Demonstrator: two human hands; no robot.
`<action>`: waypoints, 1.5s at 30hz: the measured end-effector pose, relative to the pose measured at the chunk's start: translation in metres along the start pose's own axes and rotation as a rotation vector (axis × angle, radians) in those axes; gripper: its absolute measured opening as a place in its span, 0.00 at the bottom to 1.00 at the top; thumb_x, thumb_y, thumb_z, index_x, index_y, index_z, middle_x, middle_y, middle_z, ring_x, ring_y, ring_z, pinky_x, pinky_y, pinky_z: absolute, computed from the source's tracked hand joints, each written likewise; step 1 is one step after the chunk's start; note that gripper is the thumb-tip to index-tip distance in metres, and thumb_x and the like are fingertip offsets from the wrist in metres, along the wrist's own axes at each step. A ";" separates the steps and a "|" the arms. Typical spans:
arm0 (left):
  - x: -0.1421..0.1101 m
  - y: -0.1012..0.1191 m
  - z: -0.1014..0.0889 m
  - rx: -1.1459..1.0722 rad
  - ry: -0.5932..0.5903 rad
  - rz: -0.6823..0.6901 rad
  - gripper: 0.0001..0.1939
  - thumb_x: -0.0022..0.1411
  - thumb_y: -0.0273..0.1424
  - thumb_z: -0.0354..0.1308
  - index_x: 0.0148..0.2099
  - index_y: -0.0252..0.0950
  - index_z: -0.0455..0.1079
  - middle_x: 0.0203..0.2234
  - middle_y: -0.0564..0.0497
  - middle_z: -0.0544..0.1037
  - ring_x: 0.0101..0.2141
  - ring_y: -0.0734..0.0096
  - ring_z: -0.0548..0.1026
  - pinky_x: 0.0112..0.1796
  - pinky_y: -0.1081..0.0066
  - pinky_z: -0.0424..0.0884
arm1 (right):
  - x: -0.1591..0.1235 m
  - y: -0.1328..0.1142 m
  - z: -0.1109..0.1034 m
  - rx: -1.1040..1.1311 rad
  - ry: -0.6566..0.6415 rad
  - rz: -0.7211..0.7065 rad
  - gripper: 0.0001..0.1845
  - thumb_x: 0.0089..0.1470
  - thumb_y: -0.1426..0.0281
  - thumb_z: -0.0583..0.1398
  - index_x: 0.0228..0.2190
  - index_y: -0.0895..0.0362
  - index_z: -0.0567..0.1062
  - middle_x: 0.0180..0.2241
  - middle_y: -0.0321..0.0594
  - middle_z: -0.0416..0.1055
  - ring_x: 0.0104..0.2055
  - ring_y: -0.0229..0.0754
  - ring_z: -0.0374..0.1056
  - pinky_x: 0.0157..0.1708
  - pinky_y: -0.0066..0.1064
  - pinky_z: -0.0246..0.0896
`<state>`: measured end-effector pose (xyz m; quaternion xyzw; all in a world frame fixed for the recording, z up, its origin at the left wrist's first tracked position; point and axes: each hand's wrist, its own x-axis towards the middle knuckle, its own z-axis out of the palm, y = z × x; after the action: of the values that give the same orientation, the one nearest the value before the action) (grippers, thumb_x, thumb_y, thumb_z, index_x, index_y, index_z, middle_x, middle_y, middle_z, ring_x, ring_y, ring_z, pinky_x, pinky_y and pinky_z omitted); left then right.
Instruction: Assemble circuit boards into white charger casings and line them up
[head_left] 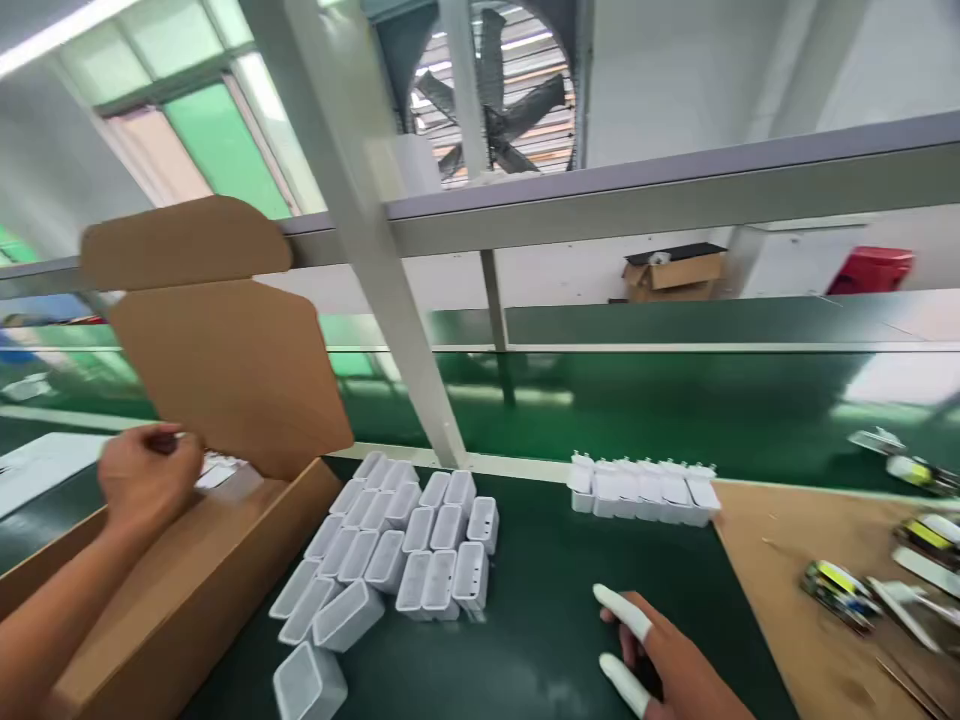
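Observation:
My left hand point(150, 475) is over the open cardboard box point(247, 560), at its far left end. Its fingers are curled together, and what they hold, if anything, is hidden. Just right of that hand, small white pieces point(225, 472) lie inside the box. My right hand point(667, 655) hovers low over the dark green mat, thumb and forefinger apart in white finger cots, with nothing between them. Several translucent white plastic cases point(360, 555) stand in rows beside the box. Behind the right hand sits a row of white rectangular pieces point(645, 490) with small tabs.
A grey metal post point(405, 310) rises behind the cases. Beyond the mat runs a green conveyor belt point(675, 400). On the brown board point(780, 540) at right lie small electronic assemblies point(840, 595) and tweezers point(911, 685). The box's raised lid point(232, 370) stands at left.

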<state>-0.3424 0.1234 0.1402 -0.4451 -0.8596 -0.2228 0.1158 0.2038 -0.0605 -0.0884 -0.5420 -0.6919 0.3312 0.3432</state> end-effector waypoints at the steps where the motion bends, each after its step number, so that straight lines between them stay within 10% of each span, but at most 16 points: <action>1: -0.007 0.016 -0.009 -0.145 0.039 0.058 0.30 0.69 0.55 0.37 0.68 0.54 0.54 0.50 0.59 0.81 0.55 0.51 0.76 0.53 0.52 0.77 | 0.002 0.001 -0.002 -0.010 -0.016 -0.070 0.22 0.59 0.63 0.62 0.55 0.48 0.73 0.37 0.40 0.72 0.33 0.43 0.69 0.37 0.34 0.71; 6: -0.118 0.126 -0.035 -0.312 -0.428 0.665 0.32 0.52 0.64 0.56 0.57 0.63 0.67 0.52 0.65 0.79 0.50 0.50 0.78 0.52 0.54 0.78 | 0.005 -0.007 -0.011 -0.114 -0.047 -0.241 0.25 0.63 0.71 0.58 0.61 0.51 0.66 0.40 0.42 0.68 0.38 0.44 0.66 0.42 0.37 0.68; 11: -0.242 0.252 0.011 -0.217 -0.768 1.138 0.50 0.53 0.52 0.67 0.73 0.53 0.51 0.73 0.50 0.52 0.67 0.44 0.61 0.60 0.54 0.68 | 0.005 -0.015 -0.018 -0.099 -0.077 -0.300 0.30 0.61 0.76 0.56 0.63 0.53 0.60 0.45 0.43 0.68 0.43 0.45 0.66 0.45 0.39 0.67; 18: -0.275 0.353 0.075 0.029 -0.868 1.256 0.54 0.42 0.48 0.75 0.69 0.43 0.59 0.62 0.36 0.66 0.59 0.38 0.68 0.54 0.52 0.69 | 0.008 -0.022 -0.029 -0.068 -0.081 -0.276 0.22 0.59 0.75 0.58 0.55 0.54 0.68 0.45 0.42 0.69 0.45 0.45 0.68 0.49 0.39 0.67; 27: -0.258 0.346 0.072 0.096 -0.976 1.381 0.42 0.43 0.37 0.75 0.62 0.47 0.70 0.58 0.45 0.71 0.58 0.46 0.70 0.56 0.60 0.67 | 0.010 -0.022 -0.031 -0.115 -0.059 -0.297 0.23 0.58 0.75 0.60 0.55 0.57 0.68 0.44 0.44 0.70 0.41 0.46 0.67 0.44 0.38 0.67; 31: -0.259 0.321 0.059 0.021 -0.854 1.226 0.67 0.40 0.53 0.75 0.76 0.46 0.45 0.69 0.36 0.57 0.67 0.34 0.58 0.61 0.50 0.61 | 0.010 -0.022 -0.029 -0.159 -0.057 -0.320 0.22 0.59 0.74 0.59 0.56 0.60 0.68 0.45 0.47 0.70 0.41 0.48 0.67 0.45 0.41 0.67; 35: -0.277 0.310 0.049 0.093 -0.844 0.963 0.76 0.43 0.65 0.66 0.77 0.36 0.27 0.62 0.27 0.65 0.60 0.32 0.69 0.56 0.51 0.67 | 0.009 -0.023 -0.029 -0.163 -0.048 -0.326 0.25 0.60 0.74 0.58 0.58 0.60 0.67 0.45 0.48 0.70 0.40 0.49 0.67 0.44 0.42 0.68; 45: -0.320 0.305 0.066 -0.153 -0.677 0.856 0.71 0.46 0.43 0.67 0.76 0.28 0.23 0.57 0.31 0.72 0.56 0.36 0.72 0.55 0.51 0.68 | 0.004 -0.010 -0.020 -0.040 -0.015 -0.361 0.27 0.62 0.75 0.56 0.62 0.56 0.63 0.44 0.45 0.69 0.43 0.47 0.69 0.47 0.43 0.70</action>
<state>0.0910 0.0813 0.0409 -0.8089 -0.5723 -0.0621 -0.1196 0.2146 -0.0566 -0.0683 -0.4133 -0.7868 0.2544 0.3813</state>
